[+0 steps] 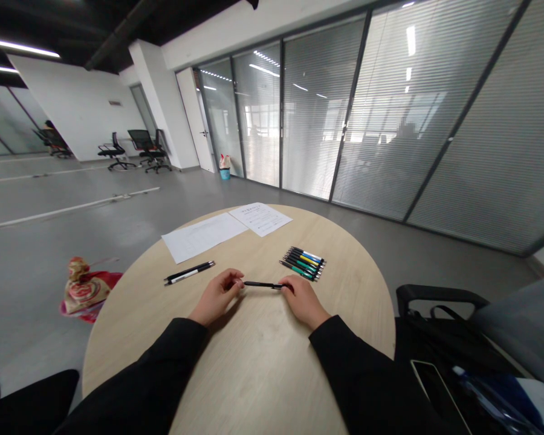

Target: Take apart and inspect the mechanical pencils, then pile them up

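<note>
A black pen [262,284] spans the gap between my two hands, just above the round wooden table [254,356]. My left hand [218,296] pinches its left end between thumb and fingers. At the other end, my right hand [303,300] grips the pen with closed fingers. Just beyond my right hand lies a row of several pens [303,263] side by side, with black, green, yellow, blue and white parts. To the left of my left hand rest two pens, a black one and a black-and-white one [184,277], close together.
Two paper sheets, one mostly blank [204,235] and one printed [260,219], lie at the table's far side. A black chair [439,296] at the right holds a phone [437,389]. A red and gold bag [88,293] stands on the floor at left.
</note>
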Demonstrator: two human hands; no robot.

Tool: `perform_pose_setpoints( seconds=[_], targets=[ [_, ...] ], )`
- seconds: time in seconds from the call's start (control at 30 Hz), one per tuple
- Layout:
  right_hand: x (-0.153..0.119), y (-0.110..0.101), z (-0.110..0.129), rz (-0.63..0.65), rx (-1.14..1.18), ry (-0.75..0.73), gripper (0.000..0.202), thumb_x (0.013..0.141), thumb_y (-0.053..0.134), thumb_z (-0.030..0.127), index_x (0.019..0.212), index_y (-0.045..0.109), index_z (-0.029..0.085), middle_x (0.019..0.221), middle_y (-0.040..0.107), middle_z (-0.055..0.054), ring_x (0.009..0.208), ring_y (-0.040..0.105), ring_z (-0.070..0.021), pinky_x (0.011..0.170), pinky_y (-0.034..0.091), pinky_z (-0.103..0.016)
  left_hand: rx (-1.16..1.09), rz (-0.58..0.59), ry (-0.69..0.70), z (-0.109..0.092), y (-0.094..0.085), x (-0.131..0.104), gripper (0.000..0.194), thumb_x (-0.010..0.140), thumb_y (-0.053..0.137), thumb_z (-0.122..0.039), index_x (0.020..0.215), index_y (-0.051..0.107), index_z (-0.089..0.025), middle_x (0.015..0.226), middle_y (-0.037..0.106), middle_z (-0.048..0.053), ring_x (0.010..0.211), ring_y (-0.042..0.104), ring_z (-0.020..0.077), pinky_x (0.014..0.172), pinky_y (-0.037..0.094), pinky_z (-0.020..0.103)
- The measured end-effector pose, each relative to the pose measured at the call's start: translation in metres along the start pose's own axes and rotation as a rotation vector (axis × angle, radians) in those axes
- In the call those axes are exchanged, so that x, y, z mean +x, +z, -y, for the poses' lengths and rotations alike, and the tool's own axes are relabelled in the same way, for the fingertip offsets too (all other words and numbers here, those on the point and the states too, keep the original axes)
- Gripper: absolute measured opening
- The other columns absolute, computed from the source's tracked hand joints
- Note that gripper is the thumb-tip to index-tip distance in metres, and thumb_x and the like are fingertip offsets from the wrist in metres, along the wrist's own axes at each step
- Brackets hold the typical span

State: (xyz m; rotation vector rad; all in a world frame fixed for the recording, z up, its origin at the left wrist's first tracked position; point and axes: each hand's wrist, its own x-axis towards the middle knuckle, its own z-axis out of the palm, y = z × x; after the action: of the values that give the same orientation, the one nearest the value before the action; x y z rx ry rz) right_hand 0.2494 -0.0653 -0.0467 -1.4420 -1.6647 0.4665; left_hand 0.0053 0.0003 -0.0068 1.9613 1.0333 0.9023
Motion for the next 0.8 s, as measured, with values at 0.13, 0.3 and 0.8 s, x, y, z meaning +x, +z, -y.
perform_pose_setpoints(
  seconds=[0.13, 0.3, 0.8],
  targets=[
    [0.0008, -0.0001, -0.0019, -0.046, 0.025, 0.016, 0.017, 0.089, 0.056, 0.011, 0.093, 0.07, 0.019, 0.097, 0.07, -0.005, 0.094, 0.063, -0.0199, 0.089, 0.046, -0.032, 0.092, -0.013, 0.0, -0.0008, -0.0013, -0.0007, 0.027, 0.088, 0.057, -0.043, 0.097, 0.06, -0.018, 0.074, 0.063, 0.001, 0.065, 0.057, 0.0166, 0.063, 0.044, 0.028],
    [0.0013, -0.0002, -0.0021, -0.053, 0.035, 0.014, 0.016, 0.089, 0.056, 0.012, 0.094, 0.07, 0.019, 0.095, 0.07, -0.005, 0.093, 0.062, -0.0204, 0.088, 0.046, -0.033, 0.214, -0.002, 0.035, -0.0029, -0.0031, -0.0014, 0.029, 0.092, 0.05, -0.045, 0.083, 0.059, -0.019, 0.074, 0.063, 0.002, 0.069, 0.056, 0.0188, 0.065, 0.044, 0.029],
    [0.0012, -0.0005, -0.0005, -0.026, 0.024, 0.016, 0.017, 0.088, 0.057, 0.011, 0.093, 0.071, 0.02, 0.097, 0.071, -0.005, 0.094, 0.063, -0.02, 0.089, 0.047, -0.033, 0.185, 0.017, 0.047, -0.0046, -0.0024, -0.0016, 0.03, 0.091, 0.049, -0.046, 0.082, 0.057, -0.019, 0.07, 0.057, 0.0, 0.067, 0.052, 0.0179, 0.063, 0.042, 0.028]
  ],
)
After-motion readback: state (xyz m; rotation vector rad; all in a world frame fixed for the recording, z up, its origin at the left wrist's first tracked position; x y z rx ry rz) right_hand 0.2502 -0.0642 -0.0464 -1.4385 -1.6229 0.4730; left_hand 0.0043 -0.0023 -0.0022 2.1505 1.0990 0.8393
